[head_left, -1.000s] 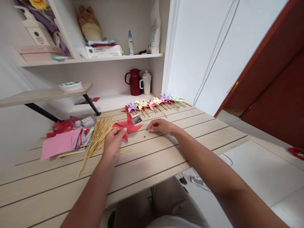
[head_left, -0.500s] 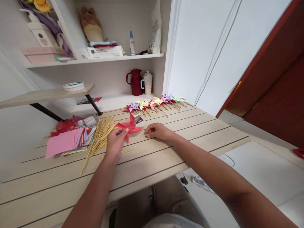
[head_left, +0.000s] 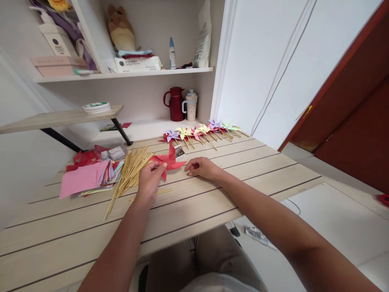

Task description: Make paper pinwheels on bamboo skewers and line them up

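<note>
My left hand (head_left: 148, 180) pinches the near edge of a red paper pinwheel (head_left: 169, 161) that lies on the wooden table (head_left: 212, 194). Just right of it, my right hand (head_left: 202, 167) rests on the tabletop with its fingertips pinched together on something too small to name. A bundle of bamboo sticks (head_left: 129, 174) lies left of my left hand, and one loose stick (head_left: 164, 191) lies right beside it. A small clear box of pins (head_left: 179, 152) sits behind the pinwheel.
A row of finished pinwheels (head_left: 200, 132) on sticks lies at the table's far edge. Stacked coloured paper squares (head_left: 86, 176) sit at the left. A red jug (head_left: 175, 104) and a cup (head_left: 191, 105) stand on the shelf behind. The table's edge drops off at the right.
My right hand drew slightly left and closed its fingertips over the small item that lay loose on the table. My left hand kept hold of the red pinwheel.
</note>
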### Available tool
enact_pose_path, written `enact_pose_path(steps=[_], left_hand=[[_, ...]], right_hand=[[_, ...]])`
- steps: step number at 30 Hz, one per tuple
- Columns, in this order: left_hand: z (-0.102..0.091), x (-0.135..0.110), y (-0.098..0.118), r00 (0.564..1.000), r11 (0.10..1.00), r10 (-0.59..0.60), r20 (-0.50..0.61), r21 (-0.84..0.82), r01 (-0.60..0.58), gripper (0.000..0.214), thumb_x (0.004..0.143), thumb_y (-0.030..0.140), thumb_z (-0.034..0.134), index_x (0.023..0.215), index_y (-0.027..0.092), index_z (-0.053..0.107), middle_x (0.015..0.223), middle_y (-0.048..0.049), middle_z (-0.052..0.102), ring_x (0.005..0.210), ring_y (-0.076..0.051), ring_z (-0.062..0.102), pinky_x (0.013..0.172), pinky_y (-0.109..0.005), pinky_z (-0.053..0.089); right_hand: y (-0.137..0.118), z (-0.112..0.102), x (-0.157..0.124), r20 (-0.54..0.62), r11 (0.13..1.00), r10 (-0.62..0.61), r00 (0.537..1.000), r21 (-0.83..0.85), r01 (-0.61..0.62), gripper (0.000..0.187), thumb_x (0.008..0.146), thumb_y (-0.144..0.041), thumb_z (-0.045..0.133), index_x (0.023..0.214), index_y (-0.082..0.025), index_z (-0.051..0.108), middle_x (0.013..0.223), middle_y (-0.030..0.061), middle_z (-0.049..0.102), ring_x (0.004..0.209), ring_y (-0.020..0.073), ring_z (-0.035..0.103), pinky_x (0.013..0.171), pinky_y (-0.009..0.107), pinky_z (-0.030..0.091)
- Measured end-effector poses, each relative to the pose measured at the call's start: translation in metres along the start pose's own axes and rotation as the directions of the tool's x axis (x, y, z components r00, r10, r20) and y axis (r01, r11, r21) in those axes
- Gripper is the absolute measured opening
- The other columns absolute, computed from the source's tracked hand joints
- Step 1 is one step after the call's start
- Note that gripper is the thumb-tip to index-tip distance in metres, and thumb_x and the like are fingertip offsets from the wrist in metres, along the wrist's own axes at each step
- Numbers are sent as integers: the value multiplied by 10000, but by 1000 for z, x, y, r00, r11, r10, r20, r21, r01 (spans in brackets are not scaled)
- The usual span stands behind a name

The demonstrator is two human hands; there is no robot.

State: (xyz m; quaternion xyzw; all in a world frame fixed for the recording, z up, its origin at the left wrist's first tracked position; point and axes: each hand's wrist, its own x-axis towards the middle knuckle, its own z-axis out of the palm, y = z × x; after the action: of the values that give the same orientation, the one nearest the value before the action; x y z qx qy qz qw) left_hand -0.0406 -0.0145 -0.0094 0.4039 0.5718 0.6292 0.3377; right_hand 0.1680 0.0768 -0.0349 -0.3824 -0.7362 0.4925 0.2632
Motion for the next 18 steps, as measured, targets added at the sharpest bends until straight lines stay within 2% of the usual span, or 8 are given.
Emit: enact_pose_path(steps=[10,18], left_hand=[[1,-1,-1,999,999,27,21,19,-28,276,627,418,837,698,183,712,685,-9,658,639,-145,545,660,-277,422],[1,-1,-1,999,997,33,29,71,-35,260,655,400,802,729,173,698,673,8,637,626,-132,535,630,-256,400]], right_hand=[[0,2,0,-9,999,-7,1000,-50,6,228,623,-221,785,847,-182,768,690,-32,609,667,121,496,627,247,366],[6,3,3,-15,1000,-18,1000,-11,17,170,618,-200,780,786,-195,758,743,-5,692,695,141,565,637,251,413]])
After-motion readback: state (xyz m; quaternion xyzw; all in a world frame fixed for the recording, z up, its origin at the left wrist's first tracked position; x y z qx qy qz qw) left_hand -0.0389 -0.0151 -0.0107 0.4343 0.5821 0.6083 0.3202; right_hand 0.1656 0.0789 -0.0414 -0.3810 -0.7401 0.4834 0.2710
